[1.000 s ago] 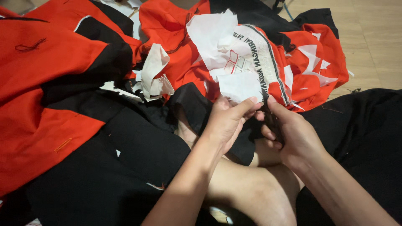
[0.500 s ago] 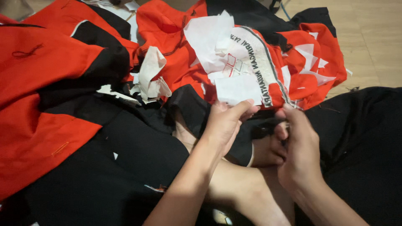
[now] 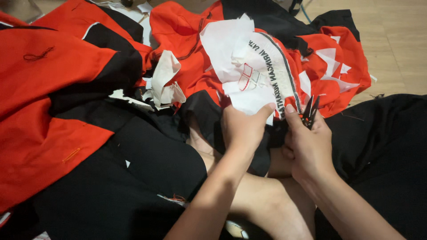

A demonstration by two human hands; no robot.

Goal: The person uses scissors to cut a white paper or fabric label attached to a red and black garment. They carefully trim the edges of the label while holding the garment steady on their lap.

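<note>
My left hand (image 3: 242, 129) pinches the lower edge of a white backing sheet (image 3: 247, 66) that is stitched to the inside of a red and black garment (image 3: 195, 80), with mirrored dark lettering and a red outline showing through. My right hand (image 3: 307, 144) is closed around small dark thread snips (image 3: 309, 112), their blades pointing up at the sheet's right edge. Both hands rest above my bare leg (image 3: 267, 204).
More red and black garments (image 3: 53, 89) are heaped to the left. Torn white backing scraps (image 3: 162, 80) lie between the heaps. Black cloth (image 3: 378, 146) covers the right side, and a wooden floor (image 3: 400, 40) shows at the top right.
My right hand drew back from the fabric, then rose again with the snips' blades up beside the sheet. My left hand kept its hold on the backing.
</note>
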